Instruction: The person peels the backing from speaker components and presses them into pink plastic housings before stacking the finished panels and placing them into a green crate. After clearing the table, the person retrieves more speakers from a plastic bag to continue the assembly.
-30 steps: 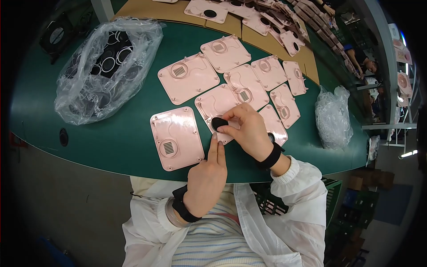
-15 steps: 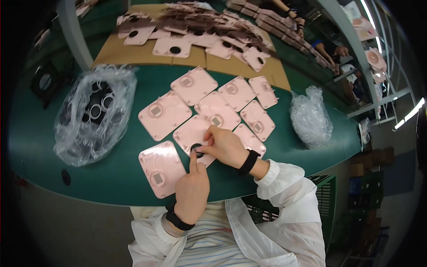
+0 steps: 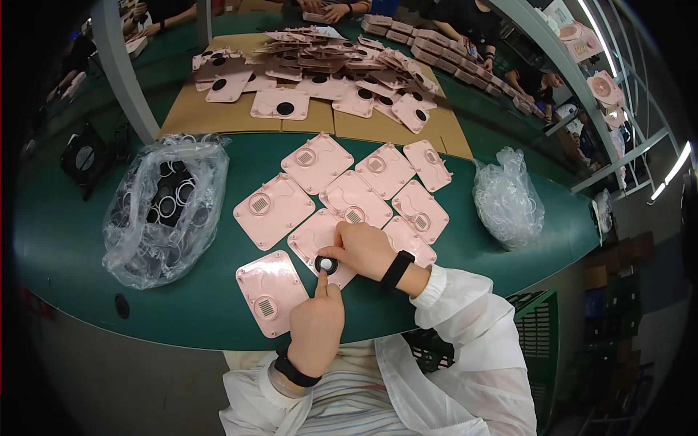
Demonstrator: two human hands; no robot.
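Observation:
A black round disc (image 3: 333, 269) with a pale spot in its middle lies on a pale pink plastic panel (image 3: 311, 234) in front of me. My left hand (image 3: 318, 320) touches the disc's near side with a stretched index finger, its other fingers curled. From the right, my right hand (image 3: 363, 251) rests over the same panel, thumb at the disc's upper edge and fingers folded; whatever they may hold is hidden. Another pink panel (image 3: 270, 291) with a slotted round recess lies left of my left hand. Several similar panels, one of them (image 3: 273, 211) at the left, spread beyond my hands.
A clear plastic bag (image 3: 156, 254) of black discs and white rings stands at the left. Crumpled clear plastic (image 3: 509, 192) lies right. Pink panels with black discs pile up on cardboard (image 3: 240, 120) at the back. A green crate (image 3: 536, 341) stands below; other people work behind.
The whole view has shifted, so the table sits lower in it. Both hands stay at the same disc, whose pale middle now shows between them.

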